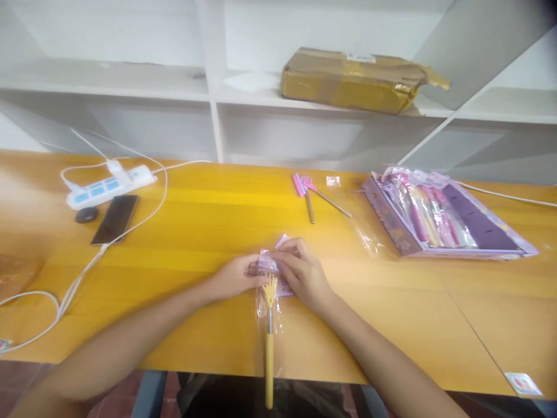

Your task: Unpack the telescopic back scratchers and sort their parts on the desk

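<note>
Yellow scratcher (pixel 270 348) sits in clear bag (pixel 261 306); purple box (pixel 488 225) holds packets (pixel 435 217).

We take this for an office or small workroom, though we cannot tell which; we see a long wood-toned table (pixel 209 212) against white compartment shelving (pixel 213 125); a power strip (pixel 100 190) with white plugs (pixel 116 169) and a phone (pixel 115 219) beside it suit an office; a taped cardboard box (pixel 348 81) and a display box (pixel 483 223) of wrapped goods (pixel 435 217) suit a workroom.
</note>
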Tool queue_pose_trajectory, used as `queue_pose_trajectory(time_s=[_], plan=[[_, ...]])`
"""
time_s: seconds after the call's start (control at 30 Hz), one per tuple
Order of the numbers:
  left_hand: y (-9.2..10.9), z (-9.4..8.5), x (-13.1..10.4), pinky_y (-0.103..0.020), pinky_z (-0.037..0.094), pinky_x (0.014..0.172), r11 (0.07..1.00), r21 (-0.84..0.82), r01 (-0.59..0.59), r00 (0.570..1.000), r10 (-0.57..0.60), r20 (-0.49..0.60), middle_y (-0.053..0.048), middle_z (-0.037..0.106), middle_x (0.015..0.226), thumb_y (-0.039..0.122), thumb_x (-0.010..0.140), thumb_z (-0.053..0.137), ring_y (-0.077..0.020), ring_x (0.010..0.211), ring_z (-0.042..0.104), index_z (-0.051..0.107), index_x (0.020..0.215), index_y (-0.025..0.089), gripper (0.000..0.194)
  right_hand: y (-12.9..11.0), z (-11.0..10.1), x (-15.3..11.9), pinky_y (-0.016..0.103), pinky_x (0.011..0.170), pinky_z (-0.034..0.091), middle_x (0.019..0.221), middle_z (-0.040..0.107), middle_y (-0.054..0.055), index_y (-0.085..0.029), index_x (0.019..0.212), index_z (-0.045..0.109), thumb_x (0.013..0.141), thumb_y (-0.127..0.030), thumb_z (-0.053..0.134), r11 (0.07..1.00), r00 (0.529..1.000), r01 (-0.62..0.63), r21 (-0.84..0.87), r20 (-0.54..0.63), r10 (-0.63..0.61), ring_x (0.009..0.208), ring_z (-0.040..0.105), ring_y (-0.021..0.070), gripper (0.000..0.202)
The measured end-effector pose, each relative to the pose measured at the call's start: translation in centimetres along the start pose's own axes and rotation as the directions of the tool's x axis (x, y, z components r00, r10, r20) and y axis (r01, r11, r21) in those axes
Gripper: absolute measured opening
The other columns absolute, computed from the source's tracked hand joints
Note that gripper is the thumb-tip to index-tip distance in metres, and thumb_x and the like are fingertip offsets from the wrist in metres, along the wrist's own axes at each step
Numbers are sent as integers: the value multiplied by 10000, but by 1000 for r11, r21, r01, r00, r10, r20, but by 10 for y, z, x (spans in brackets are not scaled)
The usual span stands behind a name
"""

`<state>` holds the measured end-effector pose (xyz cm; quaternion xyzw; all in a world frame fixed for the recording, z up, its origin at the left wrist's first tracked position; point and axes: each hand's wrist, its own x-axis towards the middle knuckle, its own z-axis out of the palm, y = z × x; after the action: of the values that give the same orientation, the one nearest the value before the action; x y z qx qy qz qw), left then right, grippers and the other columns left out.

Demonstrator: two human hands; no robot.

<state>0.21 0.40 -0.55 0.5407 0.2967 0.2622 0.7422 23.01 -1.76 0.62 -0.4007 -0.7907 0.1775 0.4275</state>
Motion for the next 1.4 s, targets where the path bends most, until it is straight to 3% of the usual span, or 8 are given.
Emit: queue_pose_trajectory(time_s=[0.37,0.7,0.87,1.0,1.07,1.17,1.4], plan=[[5,-1,-2,-379,519,994,995,66,-71,996,75,-47,-101,765,1192,423,984,730,-270,1131,700,738,1212,174,338,0,-6,-1,370,805,605,1149,601,84,-328,1392,694,1066,-173,583,993,985,88,83,142,-99,947,658,200,378],[7,-3,0,-404,516,1024,995,60,-75,993,80,-86,-124,750,1242,466,990,713,-294,1173,689,721,1284,163,423,-14,-7,3,378,787,598,1156,617,103,-284,1379,679,1033,-117,543,994,983,94,53,154,-101,906,650,200,408],[11,0,0,-359,510,988,976,206,-75,979,111,-170,-115,758,1187,527,1052,598,-268,1126,686,745,1211,153,432,-19,-10,6,425,903,600,1184,640,109,-274,1255,740,1058,-185,536,991,980,15,132,194,-41,1065,659,240,297],[9,1,0,-344,522,921,965,255,-59,976,110,-189,-95,777,1096,568,1023,627,-253,1017,702,759,1115,149,450,-18,-7,9,415,912,590,1120,677,102,-231,1033,693,1075,-281,554,968,992,-113,223,72,99,1064,669,241,153],[9,1,0,-350,521,943,964,253,-81,980,124,-156,-102,782,1115,562,1023,629,-260,1039,708,766,1123,153,443,-16,-1,10,349,787,587,1049,690,76,-232,1054,638,1054,-345,611,936,972,-235,262,35,234,918,676,206,116],[8,1,-1,-356,510,985,951,291,-107,977,154,-145,-107,779,1169,530,1046,603,-273,1096,702,770,1184,165,424,-16,10,7,281,639,527,973,704,37,-230,1136,632,984,-401,720,883,924,-381,274,98,368,734,635,160,245],[4,0,-4,-378,503,1034,952,296,-79,983,123,-135,-100,769,1240,525,1086,515,-284,1156,696,757,1274,184,458,-9,26,2,322,701,567,938,712,38,-222,1151,695,949,-414,722,784,873,-476,398,110,475,772,660,186,280]])
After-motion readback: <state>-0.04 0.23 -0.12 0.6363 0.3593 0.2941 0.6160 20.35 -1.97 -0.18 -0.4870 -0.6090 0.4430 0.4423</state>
